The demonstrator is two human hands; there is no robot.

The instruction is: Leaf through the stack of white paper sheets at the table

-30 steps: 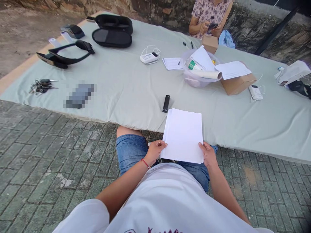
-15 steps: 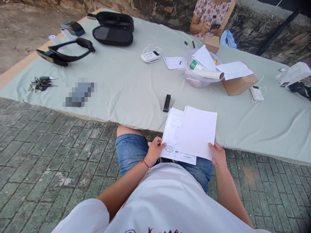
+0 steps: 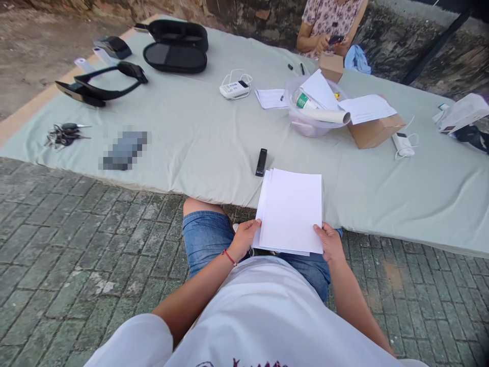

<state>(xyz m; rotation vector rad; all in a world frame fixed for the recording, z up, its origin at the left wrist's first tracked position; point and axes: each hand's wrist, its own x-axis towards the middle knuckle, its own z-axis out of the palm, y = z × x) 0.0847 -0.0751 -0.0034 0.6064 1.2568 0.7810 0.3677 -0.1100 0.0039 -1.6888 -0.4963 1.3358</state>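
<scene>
1. Below the centre of the frame, the left hand (image 3: 245, 238) was grasping the left edge of the white papers (image 3: 292, 211), with the thumb on top.
2. The right hand (image 3: 330, 242) was pinching these papers near their lower right corner.
3. The papers were just below the frame's centre, above the near edge of the table (image 3: 206, 137); whether they touched it, I could not tell.
4. A small black object (image 3: 261, 162) lay just beyond their upper left corner.
5. Farther, at upper right, stood a plastic bowl (image 3: 310, 129).
6. Behind it, another person (image 3: 328, 20) was holding a dark device (image 3: 336, 39).
</scene>
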